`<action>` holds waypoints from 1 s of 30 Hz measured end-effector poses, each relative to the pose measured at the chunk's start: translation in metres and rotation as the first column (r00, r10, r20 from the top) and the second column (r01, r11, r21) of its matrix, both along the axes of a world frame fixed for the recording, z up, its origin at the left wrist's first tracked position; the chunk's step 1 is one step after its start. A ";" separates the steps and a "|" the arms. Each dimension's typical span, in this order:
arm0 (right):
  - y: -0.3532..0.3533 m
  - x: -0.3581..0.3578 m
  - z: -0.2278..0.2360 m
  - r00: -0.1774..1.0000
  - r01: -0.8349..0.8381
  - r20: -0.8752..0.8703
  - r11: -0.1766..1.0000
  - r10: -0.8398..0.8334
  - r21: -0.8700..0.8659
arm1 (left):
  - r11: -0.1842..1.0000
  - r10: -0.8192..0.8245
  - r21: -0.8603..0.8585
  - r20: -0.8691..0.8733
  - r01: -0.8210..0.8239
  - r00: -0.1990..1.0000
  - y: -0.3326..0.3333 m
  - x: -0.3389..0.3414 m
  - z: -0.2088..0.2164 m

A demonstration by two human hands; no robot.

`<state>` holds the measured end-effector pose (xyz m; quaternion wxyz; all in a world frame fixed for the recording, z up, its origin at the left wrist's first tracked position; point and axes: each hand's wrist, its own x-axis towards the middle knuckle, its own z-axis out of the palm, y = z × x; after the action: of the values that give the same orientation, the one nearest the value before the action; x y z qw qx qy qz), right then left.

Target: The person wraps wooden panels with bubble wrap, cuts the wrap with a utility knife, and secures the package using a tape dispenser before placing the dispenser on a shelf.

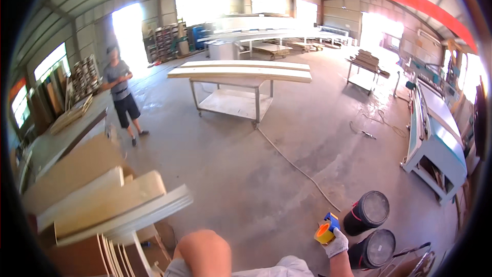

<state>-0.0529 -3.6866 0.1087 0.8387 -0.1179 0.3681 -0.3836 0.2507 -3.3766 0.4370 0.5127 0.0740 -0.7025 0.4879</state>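
Note:
My right hand (336, 245), in a whitish work glove, is closed around a tape dispenser (332, 220) with a blue frame and a roll of yellow tape on an orange core. The hand is low in the picture, right of the middle, just left of two black lidded buckets (367, 213). My left hand is out of sight. At the lower edge, left of the middle, there is a rounded piece of bare limb (205, 251) beside grey cloth; whether it is an arm or a knee I cannot tell.
A wheeled cart (230, 100) carries long pale boards (238, 70) ahead. A hose (292, 164) runs over the floor from it. Stacked panels (113, 202) stand at the left, near a person (120, 87). At the right are a grey-white machine (441, 133) and a small cart with wood pieces (365, 61).

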 end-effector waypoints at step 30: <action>-0.516 0.959 0.088 0.478 -0.855 -0.286 0.514 0.831 0.067 | 0.810 0.455 -0.385 -0.061 -0.442 0.888 -0.493 0.754 -0.036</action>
<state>0.9064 -4.2023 0.1968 0.8509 -0.3721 0.3612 0.0835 1.0045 -3.8694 0.4014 0.3754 0.1262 -0.5629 0.7254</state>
